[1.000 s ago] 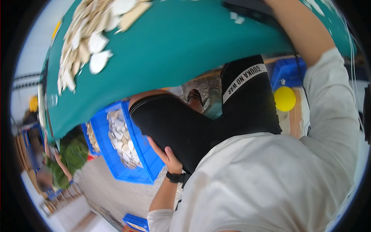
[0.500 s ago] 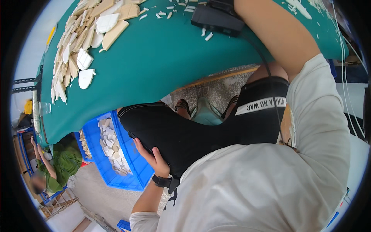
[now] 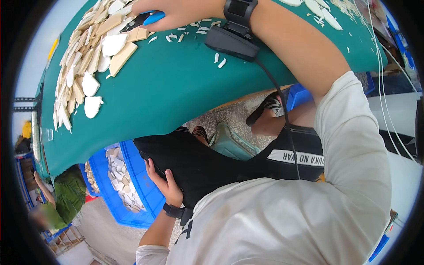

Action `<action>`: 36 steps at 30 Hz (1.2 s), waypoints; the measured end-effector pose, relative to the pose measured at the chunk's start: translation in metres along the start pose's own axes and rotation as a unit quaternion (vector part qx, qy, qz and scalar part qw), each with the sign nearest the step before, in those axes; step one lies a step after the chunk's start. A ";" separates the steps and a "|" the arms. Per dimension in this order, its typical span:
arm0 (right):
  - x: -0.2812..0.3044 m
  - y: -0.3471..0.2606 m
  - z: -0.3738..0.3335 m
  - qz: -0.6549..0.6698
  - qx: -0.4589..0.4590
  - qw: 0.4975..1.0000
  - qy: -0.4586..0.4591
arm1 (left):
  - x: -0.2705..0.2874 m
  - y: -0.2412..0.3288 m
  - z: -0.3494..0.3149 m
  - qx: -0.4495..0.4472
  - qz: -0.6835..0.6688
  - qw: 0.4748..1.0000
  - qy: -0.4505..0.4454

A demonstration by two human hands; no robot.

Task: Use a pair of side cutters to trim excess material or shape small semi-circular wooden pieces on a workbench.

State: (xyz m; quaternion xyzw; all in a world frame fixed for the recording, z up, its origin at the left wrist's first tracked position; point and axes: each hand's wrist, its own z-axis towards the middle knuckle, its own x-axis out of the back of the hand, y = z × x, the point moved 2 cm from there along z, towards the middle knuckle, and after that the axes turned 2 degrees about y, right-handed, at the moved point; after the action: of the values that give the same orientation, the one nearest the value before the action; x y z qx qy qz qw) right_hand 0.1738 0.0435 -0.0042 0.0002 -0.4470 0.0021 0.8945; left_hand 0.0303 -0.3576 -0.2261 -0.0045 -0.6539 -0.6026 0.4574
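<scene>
My right hand (image 3: pixel 183 13) reaches across the table at the top, closed around a small hand tool (image 3: pixel 152 18) with a black pointed end and a blue part. Its exact kind is hard to make out, and the upper edge cuts off part of the hand. The black tip lies over a heap of flat white and tan pieces (image 3: pixel 95 44), some with rounded ends. Down on my left thigh, over the black shorts (image 3: pixel 185 159), my left hand (image 3: pixel 167 187) rests with fingers stretched out, holding nothing.
Small white scraps (image 3: pixel 176 37) and larger white pieces (image 3: pixel 331 20) lie on the green tabletop (image 3: pixel 145 88). A cabled black box (image 3: pixel 232 42) sits at my right wrist. Blue crates (image 3: pixel 154 194) with similar pieces stand below left, near a person in green (image 3: pixel 66 194).
My right hand has swung left into view, with the tool at the heap. My left hand stays on my thigh. The right leg has shifted, and the view has moved slightly.
</scene>
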 end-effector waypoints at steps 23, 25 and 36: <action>-0.022 0.014 -0.009 0.087 -0.116 0.988 0.061 | 0.057 -0.006 -0.026 0.040 0.093 0.993 -0.066; -0.018 0.020 -0.012 0.098 -0.189 0.974 0.072 | 0.108 -0.002 -0.013 0.114 0.040 0.969 -0.214; -0.024 0.015 0.022 0.108 -0.293 0.936 0.160 | 0.633 -0.070 0.050 0.071 0.610 0.650 -0.448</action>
State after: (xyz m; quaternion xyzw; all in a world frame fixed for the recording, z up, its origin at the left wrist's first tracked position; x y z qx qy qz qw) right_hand 0.1420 0.0585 -0.0104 -0.3108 -0.2759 -0.0326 0.9090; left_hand -0.4065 -0.6829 0.1086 -0.6391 -0.6698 -0.0643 0.3724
